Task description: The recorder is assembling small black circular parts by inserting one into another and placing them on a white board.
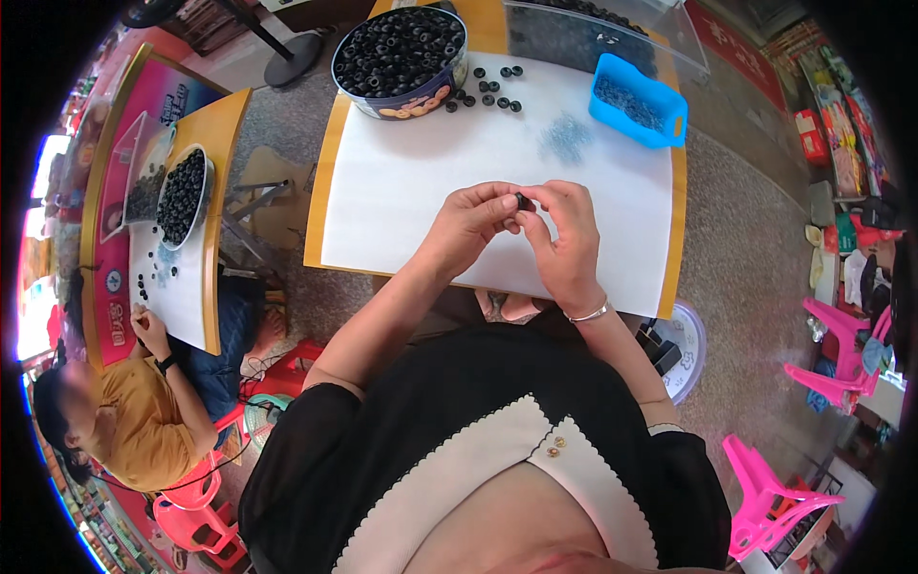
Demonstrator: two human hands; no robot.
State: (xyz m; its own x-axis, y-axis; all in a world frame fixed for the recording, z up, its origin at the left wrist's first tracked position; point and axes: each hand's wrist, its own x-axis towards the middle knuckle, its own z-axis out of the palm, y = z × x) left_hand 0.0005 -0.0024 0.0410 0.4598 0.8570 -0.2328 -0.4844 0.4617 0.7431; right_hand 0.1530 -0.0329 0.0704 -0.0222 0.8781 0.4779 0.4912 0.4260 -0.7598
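White-topped table (382, 196) sits at your 12 o'clock. From its middle: tub of black beads (421, 101) near 11, blue tray (626, 127) at 2, your left hand (470, 220) and right hand (569, 234) at 6, fingers pinched narrow, both holding one small black bead (521, 201) at the tips.

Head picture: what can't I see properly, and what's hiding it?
Head view: part of the black bead, hidden by the fingers.
Head view: the shape of each blue bit in the blue tray, too small to tell.
Head view: the bottom of the round tub, buried under black beads.
Head view: the far end of the clear bin, cut off by the top edge.
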